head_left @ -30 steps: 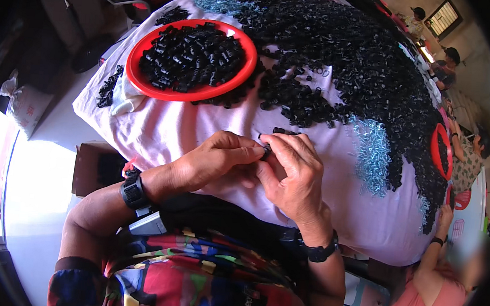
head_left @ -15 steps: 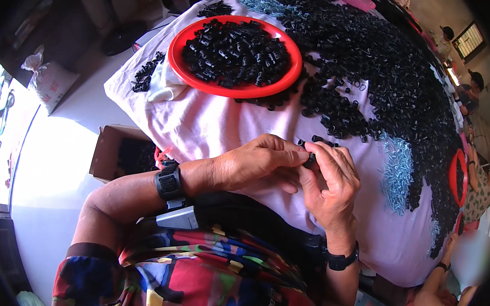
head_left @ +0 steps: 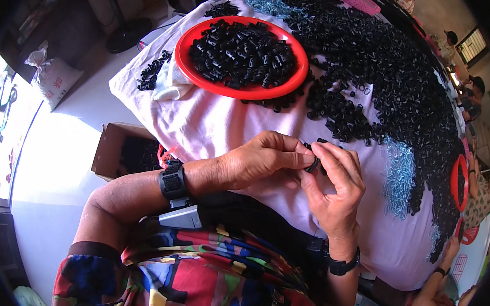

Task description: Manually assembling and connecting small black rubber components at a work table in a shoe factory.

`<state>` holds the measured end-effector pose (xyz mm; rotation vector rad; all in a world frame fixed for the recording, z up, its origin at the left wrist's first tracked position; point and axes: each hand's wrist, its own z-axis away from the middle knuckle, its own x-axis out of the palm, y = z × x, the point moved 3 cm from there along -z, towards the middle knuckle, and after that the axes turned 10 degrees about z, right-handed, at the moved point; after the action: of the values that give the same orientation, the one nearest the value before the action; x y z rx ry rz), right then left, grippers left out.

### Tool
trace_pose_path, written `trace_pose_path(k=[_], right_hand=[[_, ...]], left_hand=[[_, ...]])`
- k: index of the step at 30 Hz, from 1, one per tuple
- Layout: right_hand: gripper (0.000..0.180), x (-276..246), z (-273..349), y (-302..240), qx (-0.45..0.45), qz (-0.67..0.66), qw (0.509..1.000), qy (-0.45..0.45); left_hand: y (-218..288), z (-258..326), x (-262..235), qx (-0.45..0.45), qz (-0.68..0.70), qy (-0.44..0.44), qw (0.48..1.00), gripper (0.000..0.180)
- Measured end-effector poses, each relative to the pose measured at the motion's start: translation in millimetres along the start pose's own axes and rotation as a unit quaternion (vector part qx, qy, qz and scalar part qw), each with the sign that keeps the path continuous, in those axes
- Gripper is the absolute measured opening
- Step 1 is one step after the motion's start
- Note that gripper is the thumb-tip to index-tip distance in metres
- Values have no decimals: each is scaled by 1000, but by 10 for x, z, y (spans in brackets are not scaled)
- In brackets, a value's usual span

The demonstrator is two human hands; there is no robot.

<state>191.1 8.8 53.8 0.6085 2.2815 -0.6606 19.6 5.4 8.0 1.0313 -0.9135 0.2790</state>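
Note:
My left hand (head_left: 273,160) and my right hand (head_left: 337,186) meet over the near edge of the cloth-covered table. Between their fingertips is a small black plastic part (head_left: 312,166), partly hidden by the fingers. The left thumb and forefinger pinch it from one side; the right fingers close on it from the other. Just beyond the fingertips lie a few loose black parts. Farther off, a red basin (head_left: 184,67) heaped with black plastic parts (head_left: 241,55) stands on the pink cloth (head_left: 219,116).
A wide pile of black parts (head_left: 400,79) covers the table's far and right side. Small bluish screws (head_left: 397,176) lie beside it. An open cardboard box (head_left: 107,152) and a white sack (head_left: 55,77) are on the floor at left. A co-worker's arm (head_left: 436,277) reaches in at lower right.
The view has shifted slightly. My fingers have changed their hold a little on the small black part, and the right fingers look straighter. The co-worker's arm at lower right has moved.

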Motion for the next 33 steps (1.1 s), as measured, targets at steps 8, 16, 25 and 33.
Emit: trace_pose_path(k=[8, 16, 25, 33], right_hand=[[42, -26, 9, 34, -15, 12, 1000, -7], [39, -24, 12, 37, -52, 26, 998, -7], [25, -162, -11, 107, 108, -2, 992, -57], [17, -116, 65, 371, 178, -10, 977, -120]], left_hand=[[-36, -36, -47, 10, -30, 17, 999, 25], [-28, 6, 26, 6, -87, -18, 996, 30], [415, 98, 101, 118, -174, 46, 977, 29], [1231, 63, -545, 220, 138, 68, 963, 18]])
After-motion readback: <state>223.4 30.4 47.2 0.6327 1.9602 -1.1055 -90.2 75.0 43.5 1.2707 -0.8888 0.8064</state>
